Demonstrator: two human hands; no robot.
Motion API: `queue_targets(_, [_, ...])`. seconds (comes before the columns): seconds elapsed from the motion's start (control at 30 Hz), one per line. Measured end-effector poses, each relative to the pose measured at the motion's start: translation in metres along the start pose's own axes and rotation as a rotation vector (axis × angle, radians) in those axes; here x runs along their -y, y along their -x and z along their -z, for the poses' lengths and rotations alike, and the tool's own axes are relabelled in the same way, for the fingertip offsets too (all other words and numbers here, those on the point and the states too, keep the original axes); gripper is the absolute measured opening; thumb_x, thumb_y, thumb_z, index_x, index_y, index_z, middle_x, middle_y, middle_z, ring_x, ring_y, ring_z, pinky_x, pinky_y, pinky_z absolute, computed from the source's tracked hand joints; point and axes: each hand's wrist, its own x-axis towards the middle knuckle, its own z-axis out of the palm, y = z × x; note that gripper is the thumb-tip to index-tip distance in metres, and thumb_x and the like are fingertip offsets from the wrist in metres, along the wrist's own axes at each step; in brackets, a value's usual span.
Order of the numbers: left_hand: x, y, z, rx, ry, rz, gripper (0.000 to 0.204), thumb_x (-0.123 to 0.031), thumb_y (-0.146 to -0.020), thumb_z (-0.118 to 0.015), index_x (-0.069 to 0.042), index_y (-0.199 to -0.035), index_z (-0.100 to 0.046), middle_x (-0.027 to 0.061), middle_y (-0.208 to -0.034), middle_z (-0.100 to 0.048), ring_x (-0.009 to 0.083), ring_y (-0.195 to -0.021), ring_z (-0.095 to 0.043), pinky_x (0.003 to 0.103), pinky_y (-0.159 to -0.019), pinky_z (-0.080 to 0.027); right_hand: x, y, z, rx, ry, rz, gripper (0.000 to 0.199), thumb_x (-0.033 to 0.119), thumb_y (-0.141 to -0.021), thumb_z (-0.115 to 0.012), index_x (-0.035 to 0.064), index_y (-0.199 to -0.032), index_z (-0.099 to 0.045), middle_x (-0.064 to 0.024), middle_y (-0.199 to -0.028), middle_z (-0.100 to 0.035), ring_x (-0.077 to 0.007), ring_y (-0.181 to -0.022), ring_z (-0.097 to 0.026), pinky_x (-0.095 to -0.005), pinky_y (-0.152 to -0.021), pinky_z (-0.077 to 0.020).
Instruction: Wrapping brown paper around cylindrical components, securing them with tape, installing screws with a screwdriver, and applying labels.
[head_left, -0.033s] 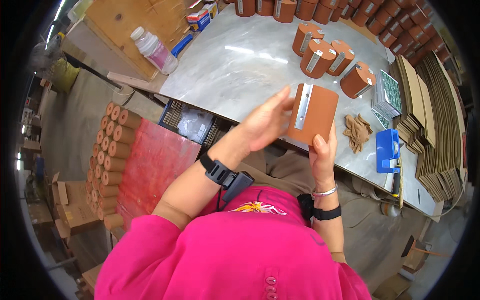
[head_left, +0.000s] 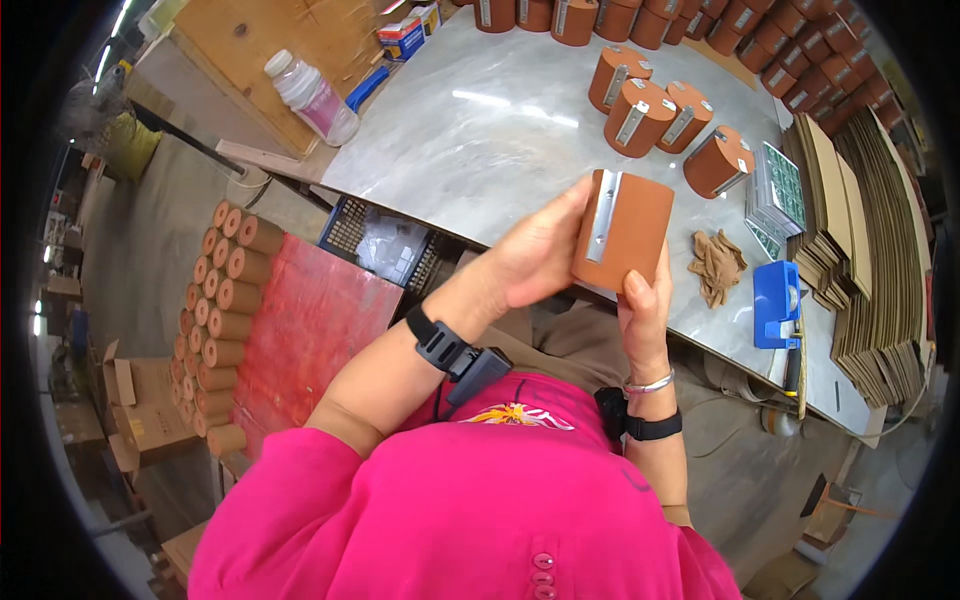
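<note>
A reddish-brown cylinder (head_left: 640, 235) with a silver metal strip (head_left: 605, 215) set along its side is held up over the near edge of the table. My right hand (head_left: 645, 305) grips it from the lower right, with the thumb on its front face. Against its left side lies my left hand (head_left: 545, 245), closed round that edge; the fingertips are hidden behind the cylinder. Several like cylinders (head_left: 638, 118) with metal strips stand on the grey table (head_left: 450, 150) beyond my hands.
To the right are a crumpled brown cloth (head_left: 717, 265), a blue tape dispenser (head_left: 775, 305), a clear box (head_left: 775, 190) and stacked cardboard (head_left: 880, 250). Brown rolls (head_left: 225, 325) are piled on a red board (head_left: 310, 340) at left. A white bottle (head_left: 310, 100) stands far left.
My left hand has come in from just beside the cylinder to rest against its left side. The right hand keeps its hold, and the cylinder has barely shifted.
</note>
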Motion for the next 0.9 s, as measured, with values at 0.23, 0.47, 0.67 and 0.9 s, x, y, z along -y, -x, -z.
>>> queue_targets(0.23, [-0.009,0.002,-0.002,0.096,0.045,0.034,0.054,-0.044,-0.107,-0.038,-0.007,-0.145,-0.042,0.0095,-0.144,-0.049,0.0221,-0.131,-0.049,0.044,-0.110,-0.040,0.004,-0.007,0.015,0.016,0.495,0.097,0.053,0.022,-0.094,-0.058,-0.0050,-0.139,-0.046,-0.0150,-0.128,-0.055,-0.0219,-0.118,-0.054,-0.0349,-0.098,-0.0436])
queue_targets(0.47, [-0.009,0.000,0.005,0.053,-0.040,-0.077,0.052,-0.036,-0.108,-0.037,0.000,-0.145,-0.039,0.0143,-0.144,-0.047,0.0240,-0.132,-0.048,0.044,-0.111,-0.039,0.011,-0.008,0.009,-0.057,0.511,0.074,0.060,0.019,-0.090,-0.069,-0.0047,-0.140,-0.045,-0.0173,-0.125,-0.060,-0.0249,-0.105,-0.062,-0.0380,-0.091,-0.0472])
queue_targets(0.67, [-0.017,0.016,-0.009,0.049,-0.184,-0.118,0.057,-0.038,-0.108,-0.038,0.003,-0.147,-0.035,0.0176,-0.146,-0.045,0.0267,-0.131,-0.048,0.043,-0.111,-0.039,0.022,-0.014,0.004,-0.006,0.782,0.094,0.074,0.032,-0.081,-0.081,-0.0040,-0.137,-0.047,-0.0176,-0.124,-0.062,-0.0269,-0.109,-0.062,-0.0384,-0.092,-0.0471])
queue_targets(0.9, [-0.033,0.013,0.001,0.064,-0.178,-0.084,0.066,-0.047,-0.105,-0.042,0.004,-0.147,-0.035,0.0195,-0.142,-0.049,0.0301,-0.130,-0.049,0.044,-0.109,-0.039,0.017,-0.015,0.014,-0.077,0.343,-0.056,0.068,0.027,-0.083,-0.079,-0.0012,-0.136,-0.046,-0.0125,-0.127,-0.058,-0.0208,-0.115,-0.059,-0.0352,-0.097,-0.0481])
